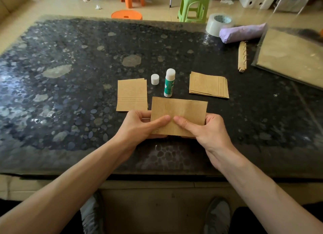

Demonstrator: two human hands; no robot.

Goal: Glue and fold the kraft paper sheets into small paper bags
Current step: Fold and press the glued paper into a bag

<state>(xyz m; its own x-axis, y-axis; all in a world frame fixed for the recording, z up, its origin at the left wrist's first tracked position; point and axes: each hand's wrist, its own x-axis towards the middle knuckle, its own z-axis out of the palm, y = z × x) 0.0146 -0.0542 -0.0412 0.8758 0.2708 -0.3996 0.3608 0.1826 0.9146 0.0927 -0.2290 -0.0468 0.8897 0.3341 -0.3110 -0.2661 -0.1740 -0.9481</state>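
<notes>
The kraft paper sheet (180,111) is held just above the near middle of the worktop (70,94), long side running left to right, its far edge tipped up. The left hand (139,127) pinches its left end: the thumb lies flat on top and the fingers (139,113) curl underneath. The right hand (212,132) pinches the right end the same way, and the two thumb tips nearly meet at the sheet's middle.

Just beyond the sheet stands an uncapped glue stick (169,84), upright, with its white cap (155,79) just left of it. Left of the cap lies a small pile of folded kraft pieces (132,95); to the right of the glue stick, apart from it, lies a fanned stack of kraft sheets (208,85).

At the far right of the worktop are a roll of tape (218,24), a purple bundle (243,33), a narrow kraft strip (242,58) and larger kraft paper in a clear sleeve (290,55).
</notes>
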